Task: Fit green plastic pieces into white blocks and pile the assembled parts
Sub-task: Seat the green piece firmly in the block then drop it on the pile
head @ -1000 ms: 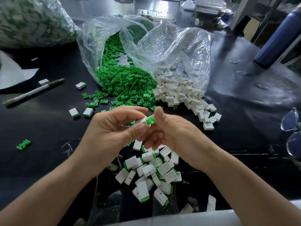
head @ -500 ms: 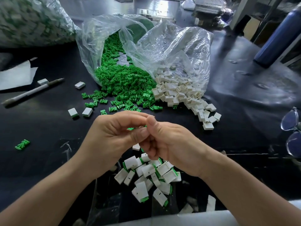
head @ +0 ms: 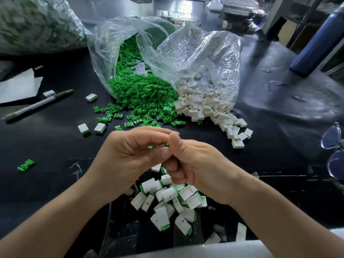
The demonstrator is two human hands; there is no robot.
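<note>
Because both supplies have to be reachable without stretching, the clear plastic bag (head: 195, 58) lies on its side with its mouth toward me. The heap of green pieces (head: 141, 97) spills out on the left and the white blocks (head: 204, 103) lie just beside it on the right. My left hand (head: 130, 159) and right hand (head: 197, 166) meet above the black table (head: 55, 146), fingertips touching. I judge they are brought this close so the thumbs can push against each other while seating a part. The left fingers are curled, forefinger and thumb closed in a tight pinch. The right thumb presses against that same pinch, its other fingers folded underneath. Only a sliver of a green piece (head: 160, 145) shows in the narrow gap between the left forefinger and thumb, right at the fingertips. Whether one of the blocks surrounds it I cannot tell, since the fingers cover it. The pile of assembled parts (head: 167, 202) sits directly beneath the hands, which I take to be deliberate: a finished part need only be let go to land there.
</note>
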